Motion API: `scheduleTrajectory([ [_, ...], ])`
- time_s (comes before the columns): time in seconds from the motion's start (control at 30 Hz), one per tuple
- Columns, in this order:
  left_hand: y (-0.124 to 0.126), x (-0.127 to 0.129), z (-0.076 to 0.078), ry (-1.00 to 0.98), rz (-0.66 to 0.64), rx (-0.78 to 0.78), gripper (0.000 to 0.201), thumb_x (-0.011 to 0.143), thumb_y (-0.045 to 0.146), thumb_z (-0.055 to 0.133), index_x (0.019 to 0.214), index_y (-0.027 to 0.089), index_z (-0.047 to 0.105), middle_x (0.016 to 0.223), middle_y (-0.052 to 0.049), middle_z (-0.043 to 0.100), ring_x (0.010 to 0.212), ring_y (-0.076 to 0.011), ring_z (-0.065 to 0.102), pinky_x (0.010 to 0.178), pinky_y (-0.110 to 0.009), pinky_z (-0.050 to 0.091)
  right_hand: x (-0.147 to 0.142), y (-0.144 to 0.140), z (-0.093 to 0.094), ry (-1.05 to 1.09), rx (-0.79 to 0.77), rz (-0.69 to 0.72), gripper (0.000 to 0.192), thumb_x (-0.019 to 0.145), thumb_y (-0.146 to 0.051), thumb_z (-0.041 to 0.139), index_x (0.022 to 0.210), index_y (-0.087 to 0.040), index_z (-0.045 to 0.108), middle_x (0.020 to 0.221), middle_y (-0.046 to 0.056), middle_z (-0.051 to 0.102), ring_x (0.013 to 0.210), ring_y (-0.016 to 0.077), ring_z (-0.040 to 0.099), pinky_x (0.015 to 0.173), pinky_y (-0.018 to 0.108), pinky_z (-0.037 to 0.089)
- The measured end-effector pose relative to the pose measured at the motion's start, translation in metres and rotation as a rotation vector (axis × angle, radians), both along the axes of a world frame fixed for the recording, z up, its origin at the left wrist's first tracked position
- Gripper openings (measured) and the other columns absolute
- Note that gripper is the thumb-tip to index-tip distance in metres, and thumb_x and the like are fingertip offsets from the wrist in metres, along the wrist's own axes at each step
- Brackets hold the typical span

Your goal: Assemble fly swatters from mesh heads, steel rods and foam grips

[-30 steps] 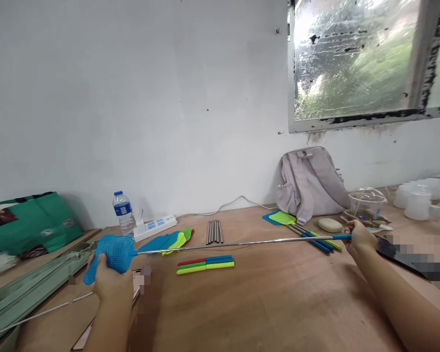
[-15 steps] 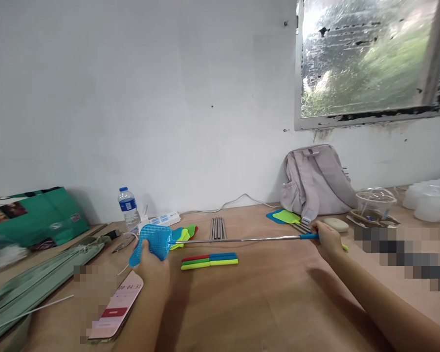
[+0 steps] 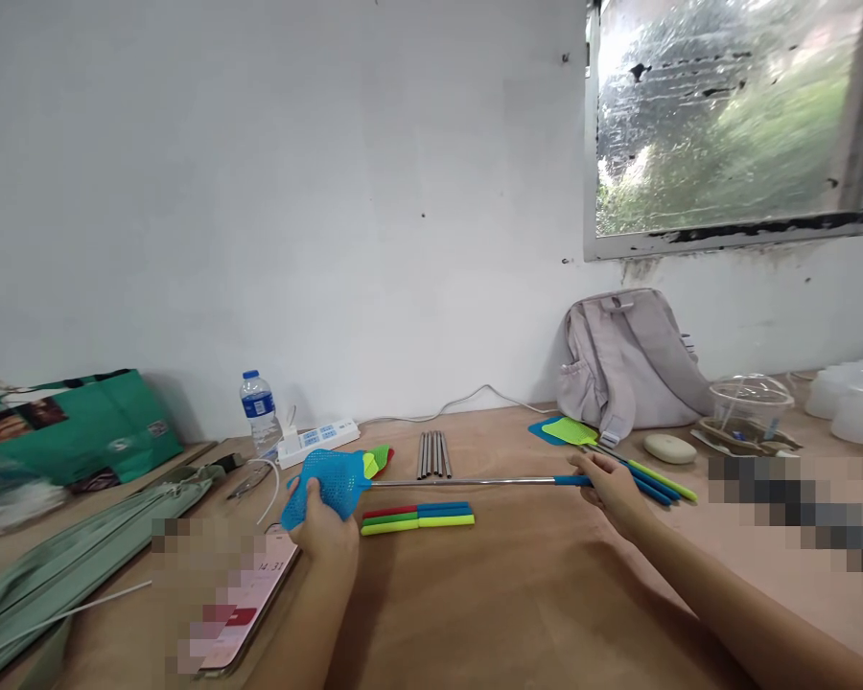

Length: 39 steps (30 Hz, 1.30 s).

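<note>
A blue fly swatter point(image 3: 467, 482) stretches level between my two hands, its silver rod running from a mesh head to a blue handle. My left hand point(image 3: 327, 532) is closed on the head, thumb lying over the mesh. My right hand point(image 3: 610, 491) pinches the far end of the handle. Below the rod lie several handle grips point(image 3: 417, 518) in red, green, blue and yellow. Behind it stand out several short metal tubes point(image 3: 432, 456) side by side. Loose swatter heads point(image 3: 381, 462), partly hidden, lie beyond my left hand. Beside my right hand are blue and yellow-green swatters point(image 3: 571, 431).
Left of my arm are a phone point(image 3: 255, 594), a green folded cloth item point(image 3: 93, 546) and a green bag point(image 3: 101, 431). A water bottle point(image 3: 260, 412) and power strip point(image 3: 320, 439) stand near the wall. A backpack point(image 3: 625, 364), pale oval object point(image 3: 669, 448) and clear cups point(image 3: 859, 407) are right.
My hands have come closer together, and the visible rod between them is shorter. The right hand has moved left, uncovering the handles of the swatters beside it. The view has shifted slightly.
</note>
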State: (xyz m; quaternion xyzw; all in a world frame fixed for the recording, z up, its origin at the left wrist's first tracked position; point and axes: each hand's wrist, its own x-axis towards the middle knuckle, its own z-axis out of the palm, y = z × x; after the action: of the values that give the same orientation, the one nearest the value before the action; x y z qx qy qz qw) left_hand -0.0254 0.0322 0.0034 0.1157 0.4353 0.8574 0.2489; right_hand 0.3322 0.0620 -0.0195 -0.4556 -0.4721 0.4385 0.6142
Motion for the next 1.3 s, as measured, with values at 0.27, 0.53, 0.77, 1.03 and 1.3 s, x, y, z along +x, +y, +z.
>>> scheduleTrajectory([
  [0.27,-0.007,-0.002,0.023,0.088,-0.458,-0.150,0.033,0.064,0.007,0.061,0.095,0.018,0.057,0.077,-0.001,0.062,0.058,-0.0108,0.058,0.051,-0.022,0.049,0.070,0.015,0.010,-0.764,0.184,-0.221,0.041,0.068,-0.052,0.051,0.045,-0.018,0.045,0.042,-0.003,0.040,0.043,0.0103,0.039,0.043,0.023,0.025],
  [0.53,-0.025,-0.013,0.031,0.608,-0.759,-0.378,0.056,0.057,0.033,0.072,0.108,0.023,0.049,0.097,-0.006,0.060,0.079,-0.0218,0.061,0.063,-0.033,0.051,0.063,0.001,0.024,-1.379,0.154,-0.335,0.040,0.080,-0.042,0.033,0.055,-0.022,0.057,0.063,0.003,0.063,0.063,0.0186,0.055,0.049,0.025,0.024],
  [0.77,-0.018,-0.018,0.021,0.809,-0.526,-0.412,0.067,0.050,0.044,0.073,0.108,0.019,0.048,0.108,-0.010,0.056,0.095,-0.0255,0.056,0.075,-0.034,0.047,0.047,-0.001,0.021,-1.484,0.119,-0.402,0.038,0.078,-0.037,0.033,0.060,-0.022,0.063,0.067,0.005,0.065,0.066,0.0193,0.057,0.049,0.025,0.023],
  [1.03,-0.019,0.017,0.017,0.712,-0.560,-0.291,0.065,0.047,0.035,0.076,0.104,0.018,0.050,0.092,-0.007,0.061,0.086,-0.0226,0.058,0.070,-0.031,0.048,0.010,-0.010,0.014,-1.481,0.196,-0.340,0.042,0.081,-0.035,0.032,0.048,-0.020,0.055,0.057,0.004,0.062,0.056,0.0170,0.055,0.046,0.025,0.017],
  [1.3,-0.023,0.018,0.026,0.452,-0.729,-0.321,0.058,0.055,0.027,0.074,0.107,0.021,0.050,0.089,-0.007,0.063,0.074,-0.0211,0.061,0.062,-0.031,0.049,0.026,-0.014,0.025,-1.438,0.408,-0.098,0.040,0.083,-0.047,0.033,0.059,-0.022,0.055,0.056,0.001,0.059,0.055,0.0166,0.053,0.049,0.025,0.024],
])
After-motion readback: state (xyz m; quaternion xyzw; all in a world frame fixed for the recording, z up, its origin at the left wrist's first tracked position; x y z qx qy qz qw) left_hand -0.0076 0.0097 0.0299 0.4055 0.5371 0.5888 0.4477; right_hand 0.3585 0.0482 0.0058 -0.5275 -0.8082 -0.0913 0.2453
